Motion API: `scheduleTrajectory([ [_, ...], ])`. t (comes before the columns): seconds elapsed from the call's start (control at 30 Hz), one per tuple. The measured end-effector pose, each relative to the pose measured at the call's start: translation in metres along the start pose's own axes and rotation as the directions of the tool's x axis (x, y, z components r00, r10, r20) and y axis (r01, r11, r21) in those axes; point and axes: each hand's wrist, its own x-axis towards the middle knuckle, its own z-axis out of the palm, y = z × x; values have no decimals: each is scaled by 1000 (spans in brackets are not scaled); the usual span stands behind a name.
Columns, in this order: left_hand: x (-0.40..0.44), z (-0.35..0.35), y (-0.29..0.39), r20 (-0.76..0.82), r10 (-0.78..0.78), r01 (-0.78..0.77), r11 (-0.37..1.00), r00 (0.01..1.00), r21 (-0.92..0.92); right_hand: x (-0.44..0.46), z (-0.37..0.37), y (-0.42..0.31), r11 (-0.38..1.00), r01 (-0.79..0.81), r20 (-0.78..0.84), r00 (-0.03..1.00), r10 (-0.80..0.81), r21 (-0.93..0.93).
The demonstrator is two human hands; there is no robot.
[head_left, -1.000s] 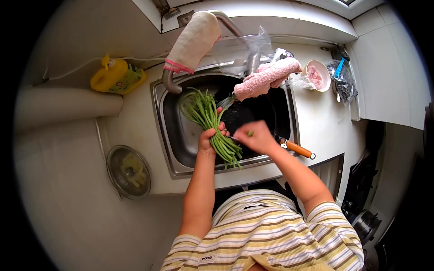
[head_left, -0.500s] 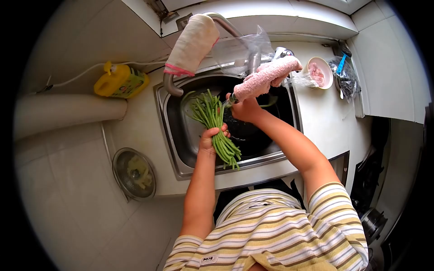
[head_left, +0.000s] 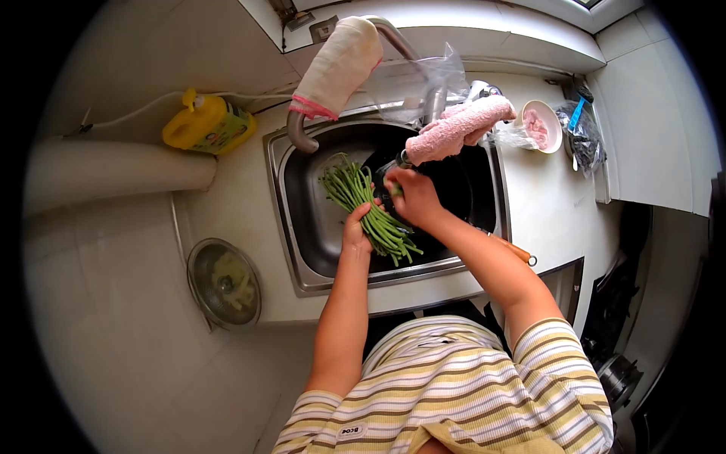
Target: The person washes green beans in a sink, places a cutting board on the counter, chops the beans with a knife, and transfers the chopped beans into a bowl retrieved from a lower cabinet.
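Observation:
Over the steel sink [head_left: 302,284], my left hand [head_left: 358,225] is wrapped round a bundle of long green beans [head_left: 382,231]. The bundle slants from upper left to lower right. Just right of it, my right hand [head_left: 410,195] is closed below the faucet end [head_left: 404,159], with a small piece of something green showing at its fingers; what it is I cannot make out. A dark pan [head_left: 461,178] lies in the right part of the sink, partly hidden by my right arm; its orange handle [head_left: 519,253] sticks out over the sink's front edge.
A pink cloth [head_left: 457,132] covers the faucet, and a pale cloth [head_left: 338,66] hangs on a curved pipe beside a plastic bag [head_left: 423,83]. A yellow bottle [head_left: 208,126] and a strainer [head_left: 224,284] are left; a bowl of pink meat [head_left: 540,127] and a dark bag [head_left: 584,140] stand right.
My right hand was reaching under the faucet with a bean trailing rightward; now it is lower, its fingers curled. The bundle has tilted more to the right. The whole view has shifted slightly.

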Motion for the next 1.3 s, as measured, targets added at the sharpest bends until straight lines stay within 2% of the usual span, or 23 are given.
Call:
scheduleTrajectory([
  [0.07, -1, 8, 4, 23, 9, -8, 999, 1000, -46, -17, -4, -13, 988, 155, 2, 988, -155, 26],
  [0.1, -3, 12, 5, 56, 17, -15, 999, 998, -42, -24, -9, -21, 978, 206, 55, 977, -207, 21],
  [0.17, -2, 14, 4, 124, 31, -25, 999, 992, -48, -36, -15, -29, 967, 255, 108, 961, -255, 17],
  [0.23, -4, 26, 3, 175, 6, 4, 998, 984, -56, -44, -22, -29, 917, 390, 204, 908, -367, -87],
  [0.27, -4, 32, 3, 222, -15, 31, 997, 975, -65, -46, -26, -28, 915, 393, 203, 907, -369, -90],
  [0.3, 0, 26, 2, 152, -53, 58, 998, 987, -27, -47, -31, -29, 900, 419, 259, 888, -379, -120],
  [0.4, 6, 16, -4, 202, -113, 105, 993, 973, 51, -50, -42, -29, 874, 457, 347, 857, -381, -169],
  [0.47, 8, 22, -9, 192, -105, 95, 994, 976, 61, -51, -47, -30, 891, 425, 395, 855, -337, -160],
  [0.5, 8, 28, -10, 156, -87, 63, 987, 984, 149, -51, -47, -27, 890, 426, 395, 855, -336, -164],
  [0.57, 8, 42, -14, 99, -38, 6, 950, 994, 312, -45, -47, -19, 978, 184, 274, 940, -205, 101],
  [0.6, 7, 44, -13, 101, -40, 6, 950, 994, 312, -37, -48, -17, 944, -126, 324, 946, 22, 304],
  [0.67, 5, 47, -12, 203, -76, -34, 872, 976, 488, -24, -44, -4, 826, -431, 225, 901, 371, 364],
  [0.7, -4, 57, -10, 116, -96, 24, 860, 989, 509, -18, -41, 4, 826, -431, 225, 901, 371, 364],
  [0.77, -5, 50, -10, 72, -92, 37, 834, 993, 551, -4, -27, 18, 913, -355, -12, 931, 364, 202],
  [0.87, -12, 46, -4, -9, -63, 55, 774, 998, 630, 11, 6, 42, 881, -354, -82, 914, 397, 315],
  [0.93, -11, 47, -3, -32, -43, 53, 742, 999, 669, 25, 9, 29, 896, -358, -72, 919, 388, 262],
  [1.0, -12, 45, -2, -72, 19, 36, 720, 997, 693, 34, 14, 14, 766, -382, 35, 904, 427, 518],
  [1.03, -13, 42, -2, -73, 26, 32, 722, 997, 691, 36, 16, 13, 767, -380, 41, 906, 421, 517],
  [1.1, -15, 39, -2, -42, 123, -49, 657, 991, 752, 40, 19, 14, 623, -517, 199, 838, 508, 587],
  [1.2, -23, 36, -3, -40, 173, -85, 657, 984, 749, 43, 27, 22, 663, -483, 157, 857, 490, 572],
  [1.23, -25, 34, -2, -41, 178, -88, 660, 983, 746, 42, 21, 19, 601, -554, 216, 812, 542, 576],
  [1.27, -27, 32, -2, -59, 132, -52, 704, 989, 708, 42, 18, 17, 603, -556, 220, 812, 540, 572],
  [1.3, -28, 30, -1, -73, 85, -15, 743, 994, 669, 43, 14, 15, 439, -601, 315, 763, 564, 668],
])
